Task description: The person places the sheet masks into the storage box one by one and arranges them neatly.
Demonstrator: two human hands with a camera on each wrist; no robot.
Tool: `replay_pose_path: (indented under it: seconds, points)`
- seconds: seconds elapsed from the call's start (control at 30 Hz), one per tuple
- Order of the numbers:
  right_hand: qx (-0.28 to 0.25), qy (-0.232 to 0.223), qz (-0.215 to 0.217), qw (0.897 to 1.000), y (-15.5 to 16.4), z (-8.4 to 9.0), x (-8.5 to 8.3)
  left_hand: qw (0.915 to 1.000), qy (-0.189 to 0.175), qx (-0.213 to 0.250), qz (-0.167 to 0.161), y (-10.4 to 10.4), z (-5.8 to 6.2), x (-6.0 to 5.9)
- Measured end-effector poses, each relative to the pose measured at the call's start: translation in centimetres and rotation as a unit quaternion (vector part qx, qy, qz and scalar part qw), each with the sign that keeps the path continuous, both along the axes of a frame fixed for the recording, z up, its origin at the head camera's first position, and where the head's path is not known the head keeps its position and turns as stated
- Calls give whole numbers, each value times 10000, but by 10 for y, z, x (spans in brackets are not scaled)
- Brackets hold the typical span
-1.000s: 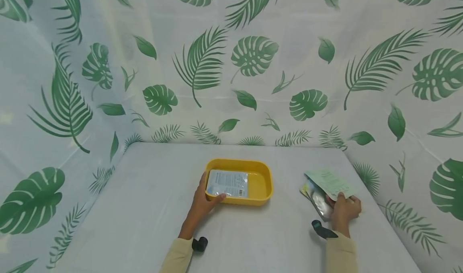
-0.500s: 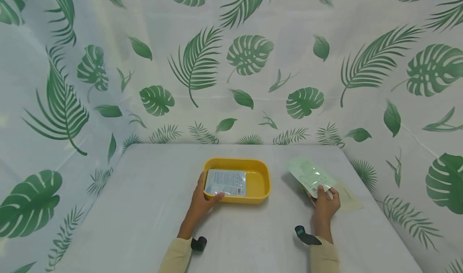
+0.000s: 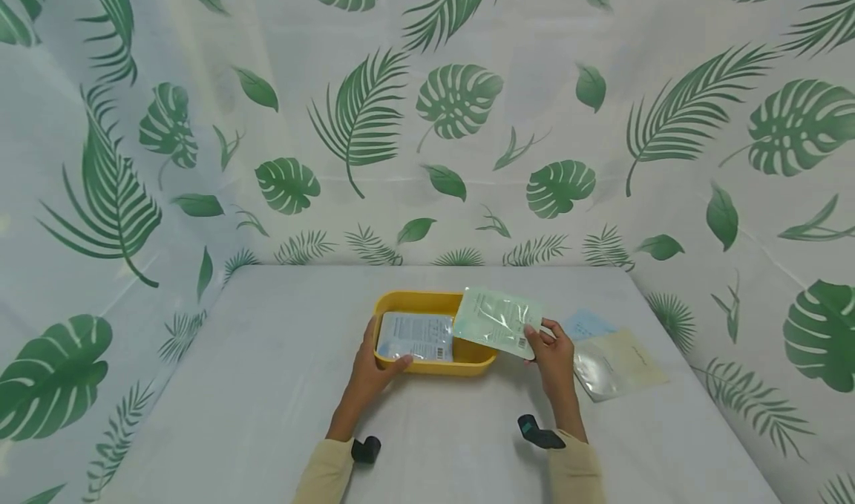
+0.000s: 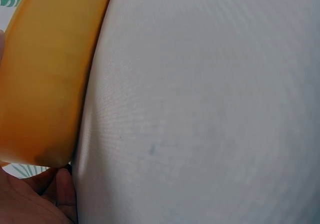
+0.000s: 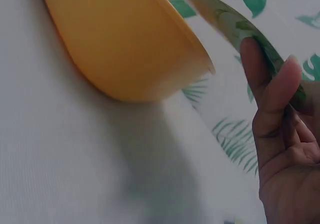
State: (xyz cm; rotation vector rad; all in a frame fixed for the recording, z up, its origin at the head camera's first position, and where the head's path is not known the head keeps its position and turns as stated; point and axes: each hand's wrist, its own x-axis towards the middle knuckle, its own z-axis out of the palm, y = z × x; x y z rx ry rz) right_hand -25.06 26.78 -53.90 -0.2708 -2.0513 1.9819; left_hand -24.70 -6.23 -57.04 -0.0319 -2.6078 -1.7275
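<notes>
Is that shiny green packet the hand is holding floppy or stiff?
Probably floppy: the green packet is flat and thin, and in the right wrist view it curves where the right hand pinches its corner. It seems light, since that pinch alone carries it above the yellow tray. Its glossy film may be slippery.

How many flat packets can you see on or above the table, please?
5: one in the yellow tray, a white packet; a green packet held over it; blue, silvery and cream packets overlapping at right. More may be hidden beneath.
</notes>
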Motion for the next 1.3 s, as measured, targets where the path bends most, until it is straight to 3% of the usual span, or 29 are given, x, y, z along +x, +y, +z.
replay_pose_path:
  seconds: [0.17, 0.33, 0.7, 0.83, 1.13, 1.3]
  points:
    - [657, -41, 547, 9963, -23, 7, -8, 9999, 109, 47, -67, -2, 0, -1]
    - [1404, -296, 917, 9854, -43, 12, -14, 9999, 88, 47, -90, -3, 0, -1]
    - [2154, -544, 999, 9699, -74, 20, -15, 9999, 124, -18, -67, -4, -2, -3]
    - [2705, -714, 965, 9552, -83, 23, -17, 9999, 104, -25, -49, -3, -2, -2]
    - [3793, -1396, 754, 9116, -97, 29, -21, 9999, 147, -21, -65, -5, -1, -2]
    - [4063, -1493, 695, 8988, -100, 31, -18, 9997, 200, -70, -104, -5, -2, -1]
